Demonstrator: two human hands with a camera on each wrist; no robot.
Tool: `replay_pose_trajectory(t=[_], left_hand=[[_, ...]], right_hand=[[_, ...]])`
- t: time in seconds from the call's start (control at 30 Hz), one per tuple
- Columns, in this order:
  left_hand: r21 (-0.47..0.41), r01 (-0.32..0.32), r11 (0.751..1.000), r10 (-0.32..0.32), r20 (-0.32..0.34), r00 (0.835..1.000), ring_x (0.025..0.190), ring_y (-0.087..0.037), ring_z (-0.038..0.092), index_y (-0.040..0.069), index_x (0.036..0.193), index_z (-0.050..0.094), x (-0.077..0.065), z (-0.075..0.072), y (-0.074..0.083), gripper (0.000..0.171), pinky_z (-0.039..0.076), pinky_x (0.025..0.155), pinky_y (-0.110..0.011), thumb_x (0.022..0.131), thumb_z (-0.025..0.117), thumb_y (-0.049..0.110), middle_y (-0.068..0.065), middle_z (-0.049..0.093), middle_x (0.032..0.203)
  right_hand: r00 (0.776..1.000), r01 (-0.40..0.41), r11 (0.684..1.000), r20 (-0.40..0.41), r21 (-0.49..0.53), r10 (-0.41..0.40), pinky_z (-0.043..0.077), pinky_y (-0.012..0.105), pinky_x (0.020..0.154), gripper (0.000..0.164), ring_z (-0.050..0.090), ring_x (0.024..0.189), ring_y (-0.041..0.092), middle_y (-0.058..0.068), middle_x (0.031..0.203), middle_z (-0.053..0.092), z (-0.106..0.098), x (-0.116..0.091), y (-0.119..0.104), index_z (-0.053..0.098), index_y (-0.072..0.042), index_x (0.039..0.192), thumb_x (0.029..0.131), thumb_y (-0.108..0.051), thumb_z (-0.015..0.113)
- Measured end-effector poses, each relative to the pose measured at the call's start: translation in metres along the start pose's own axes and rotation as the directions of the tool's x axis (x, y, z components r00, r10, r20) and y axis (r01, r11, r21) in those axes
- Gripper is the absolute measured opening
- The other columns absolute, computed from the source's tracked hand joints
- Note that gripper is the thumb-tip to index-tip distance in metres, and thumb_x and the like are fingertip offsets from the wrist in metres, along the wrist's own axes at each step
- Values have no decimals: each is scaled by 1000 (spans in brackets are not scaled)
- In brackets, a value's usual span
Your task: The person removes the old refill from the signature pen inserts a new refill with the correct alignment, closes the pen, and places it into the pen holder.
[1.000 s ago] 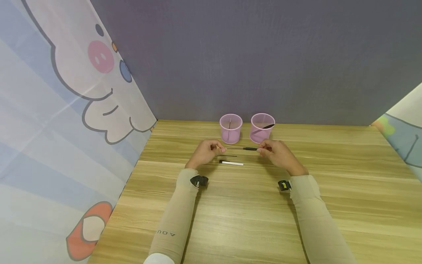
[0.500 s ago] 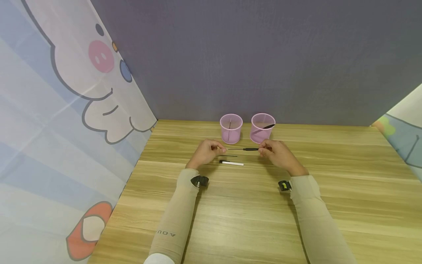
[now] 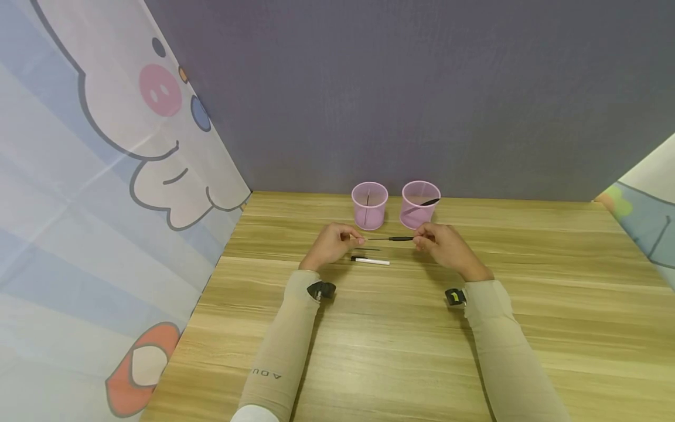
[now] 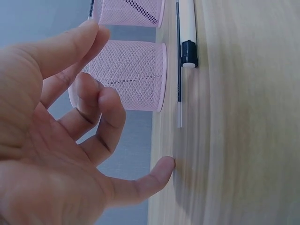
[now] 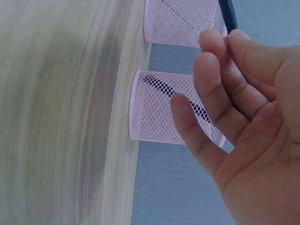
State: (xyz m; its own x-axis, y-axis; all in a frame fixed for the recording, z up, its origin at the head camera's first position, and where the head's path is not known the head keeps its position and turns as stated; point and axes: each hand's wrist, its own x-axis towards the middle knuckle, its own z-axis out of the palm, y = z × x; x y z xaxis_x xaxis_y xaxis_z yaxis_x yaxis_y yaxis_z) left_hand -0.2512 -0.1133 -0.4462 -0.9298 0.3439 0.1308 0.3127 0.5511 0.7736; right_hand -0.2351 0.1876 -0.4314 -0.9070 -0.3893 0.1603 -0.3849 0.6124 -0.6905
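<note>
My left hand [image 3: 334, 243] pinches a thin pen refill [image 3: 378, 239] between thumb and forefinger. The refill runs right into a black pen barrel [image 3: 401, 238], whose other end my right hand [image 3: 443, 246] pinches. Both are level, just above the table in front of two pink mesh cups. In the left wrist view, the fingertips hide part of the refill [image 4: 91, 10]. In the right wrist view, the dark barrel [image 5: 228, 15] sticks out past the thumb and forefinger, while the other fingers are loosely bent.
The left mesh cup [image 3: 369, 218] has a thin refill standing in it. Another black barrel [image 3: 429, 202] leans in the right mesh cup [image 3: 410, 217]. A loose refill [image 3: 369, 249] and a white pen with black cap [image 3: 372, 261] lie below the hands. A grey wall stands behind.
My left hand has edged slightly right, and a shorter length of refill shows between it and the barrel. The right hand has barely moved.
</note>
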Motion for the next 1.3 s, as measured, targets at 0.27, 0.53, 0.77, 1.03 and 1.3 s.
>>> replay_pose_trajectory(t=[0.27,0.53,0.77,1.03,1.3], left_hand=[[19,5,1000,-4,-17,1000,60,-10,44,14,90,81,0,2,2,8,36,54,-23,92,77,21,4,50,62],[27,20,999,-20,-17,1000,58,-10,43,15,90,81,0,4,4,9,35,53,-23,92,78,24,5,49,61],[28,21,999,-21,-17,1000,56,-10,43,16,90,81,0,4,7,10,35,52,-24,91,78,25,5,49,60],[36,38,999,-37,-17,999,55,-10,44,18,89,81,0,6,8,10,36,52,-25,92,78,27,5,48,60],[34,40,999,-39,-14,999,57,-10,45,18,88,81,0,7,9,10,37,54,-25,91,79,27,5,50,60]], right_hand=[[1000,7,1000,-4,-5,-7,50,24,63,10,64,75,16,8,82,72,1,0,0,70,-2,95,100,-9,64],[1000,8,1000,-4,-19,-8,50,24,62,10,62,73,15,8,81,72,0,1,-1,69,-3,94,100,-9,65],[1000,5,1000,-1,-11,-5,51,23,64,12,65,76,16,8,82,72,1,0,-1,69,0,96,100,-10,65],[1000,0,1000,-8,-21,0,51,24,64,11,64,74,13,7,81,72,2,1,0,70,-1,96,100,-9,64],[1000,-5,1000,-2,-16,5,52,25,65,9,64,75,15,6,81,72,3,2,0,70,-1,96,99,-9,65]])
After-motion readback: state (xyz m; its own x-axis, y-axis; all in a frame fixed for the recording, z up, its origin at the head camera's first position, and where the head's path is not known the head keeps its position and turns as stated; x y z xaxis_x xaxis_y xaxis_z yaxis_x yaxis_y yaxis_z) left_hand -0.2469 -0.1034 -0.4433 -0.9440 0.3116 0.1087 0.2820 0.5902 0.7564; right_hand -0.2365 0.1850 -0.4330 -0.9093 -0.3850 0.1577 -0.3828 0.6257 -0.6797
